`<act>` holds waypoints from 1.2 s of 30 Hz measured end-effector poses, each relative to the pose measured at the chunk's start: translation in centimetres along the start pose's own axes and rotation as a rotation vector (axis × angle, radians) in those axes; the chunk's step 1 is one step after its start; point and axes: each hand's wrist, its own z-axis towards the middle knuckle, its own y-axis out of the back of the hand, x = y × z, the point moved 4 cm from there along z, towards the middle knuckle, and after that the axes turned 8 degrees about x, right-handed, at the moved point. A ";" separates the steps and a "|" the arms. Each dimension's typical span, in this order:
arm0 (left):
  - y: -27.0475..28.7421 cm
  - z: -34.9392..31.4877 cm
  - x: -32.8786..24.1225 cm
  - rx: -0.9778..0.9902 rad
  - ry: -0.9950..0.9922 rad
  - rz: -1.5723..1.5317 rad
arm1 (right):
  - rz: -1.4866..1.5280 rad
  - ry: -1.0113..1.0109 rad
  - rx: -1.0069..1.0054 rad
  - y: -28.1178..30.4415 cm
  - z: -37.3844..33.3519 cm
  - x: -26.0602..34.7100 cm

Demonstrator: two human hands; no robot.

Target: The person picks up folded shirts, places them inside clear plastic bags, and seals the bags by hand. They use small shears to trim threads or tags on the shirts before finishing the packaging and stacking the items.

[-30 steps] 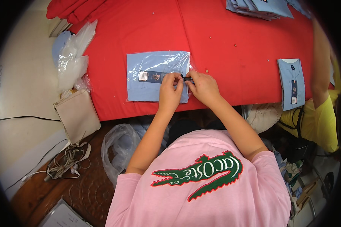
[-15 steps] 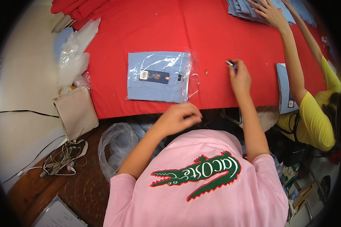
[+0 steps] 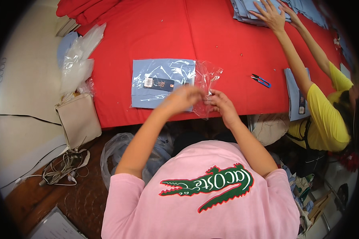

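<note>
A folded light-blue garment (image 3: 141, 95) with a dark hang tag (image 3: 158, 84) lies flat inside a clear plastic bag (image 3: 203, 73) on the red-covered table. The bag's loose end sticks out past the garment's right edge. Over the near right corner of the bag is my left hand (image 3: 182, 99), its fingers bent and smeared by motion. My right hand (image 3: 224, 106) closes its fingertips on the loose plastic, close beside the left. Farther right, blue-handled thread snips (image 3: 261, 81) lie on the cloth, apart from both hands.
At right a co-worker in a yellow top (image 3: 327, 115) reaches over a pile of blue garments (image 3: 247, 12). Another folded garment (image 3: 293, 93) lies at the table's right edge. Clear bags (image 3: 77, 59) and a beige pouch (image 3: 77, 121) hang at left. Red cloth (image 3: 79, 8) is heaped far left.
My right hand has let go of the thread snips, leaving them on the table, and moved left to the bag's loose end. My left hand has moved up onto the bag.
</note>
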 end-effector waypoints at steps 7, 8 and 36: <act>8.4 5.6 1.7 -0.221 0.158 0.750 | -0.029 -0.209 0.023 -0.4 -1.4 -1.4; 8.3 5.9 1.4 -0.206 0.160 0.758 | -0.013 -0.186 0.006 0.1 -1.4 -1.2; 19.5 -5.4 -13.1 -0.886 -0.415 0.696 | -1.304 1.212 -0.094 -9.3 -0.8 24.0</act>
